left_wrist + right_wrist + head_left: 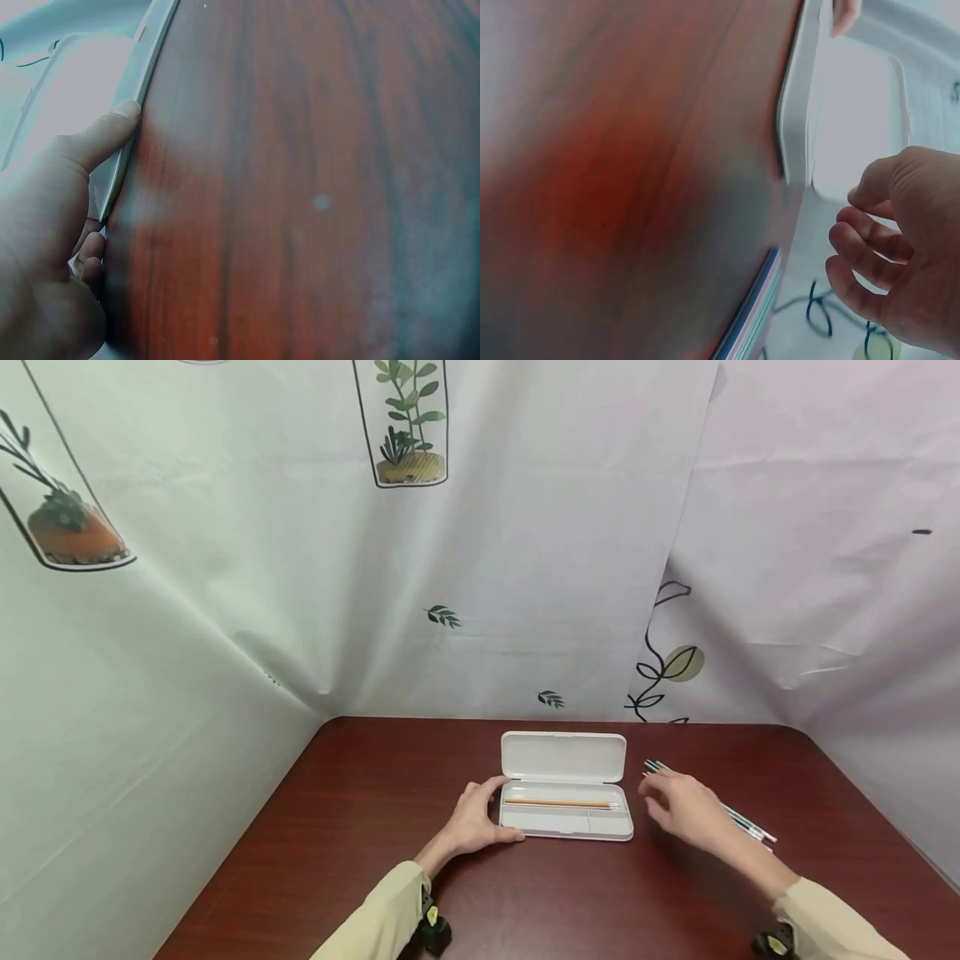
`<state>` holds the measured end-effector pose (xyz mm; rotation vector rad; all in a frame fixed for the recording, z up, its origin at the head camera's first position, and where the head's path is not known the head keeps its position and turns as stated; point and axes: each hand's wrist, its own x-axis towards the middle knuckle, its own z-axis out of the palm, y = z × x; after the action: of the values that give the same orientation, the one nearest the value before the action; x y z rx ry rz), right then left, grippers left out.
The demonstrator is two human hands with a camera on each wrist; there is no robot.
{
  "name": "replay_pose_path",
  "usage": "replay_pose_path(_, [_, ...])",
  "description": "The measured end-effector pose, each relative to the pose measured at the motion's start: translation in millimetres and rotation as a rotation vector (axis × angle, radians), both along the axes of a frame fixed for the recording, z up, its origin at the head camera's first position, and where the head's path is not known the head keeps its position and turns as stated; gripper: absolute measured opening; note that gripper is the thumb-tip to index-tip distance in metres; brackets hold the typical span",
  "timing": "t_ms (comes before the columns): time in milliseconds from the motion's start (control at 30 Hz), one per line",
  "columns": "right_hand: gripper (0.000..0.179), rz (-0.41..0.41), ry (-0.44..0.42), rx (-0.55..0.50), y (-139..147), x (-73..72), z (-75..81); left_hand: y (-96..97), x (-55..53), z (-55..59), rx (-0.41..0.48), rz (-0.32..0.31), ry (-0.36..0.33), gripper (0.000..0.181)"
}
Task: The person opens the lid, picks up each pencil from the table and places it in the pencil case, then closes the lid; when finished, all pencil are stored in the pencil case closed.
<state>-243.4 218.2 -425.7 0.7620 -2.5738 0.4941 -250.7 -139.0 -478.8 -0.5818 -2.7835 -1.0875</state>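
A white pencil case (551, 822) lies on the table with its lid (562, 757) raised at the back. Inside its rear compartment are orange pencils (558, 802), their exact number unclear. My left hand (474, 818) grips the case's left end, thumb on the front edge and fingers toward the back; the left wrist view shows that thumb (124, 112) against the rim. To the right of the case hovers my right hand (682, 810), fingers loosely bent, with nothing visible in it. Several slim pencils (742, 821) lie just beyond and beside it, partly hidden by the hand.
The dark red-brown wooden table (360, 768) reaches back to a pale, plant-printed curtain (525, 568) that also hangs along both sides. Each wrist carries a small black camera (435, 935) at the sleeve cuff.
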Motion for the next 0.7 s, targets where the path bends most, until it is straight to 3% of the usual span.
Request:
replay_pose_path(333, [0.019, -0.159, -0.057, -0.018, 58, 31.8, -10.2, -0.2, 0.2, 0.8, 0.005, 0.001, -0.006, 0.090])
replay_pose_path(700, [0.018, -0.289, -0.167, 0.008, 88, 51.3, -17.9, -0.5, -0.7, 0.5, -0.001, 0.001, -0.004, 0.090])
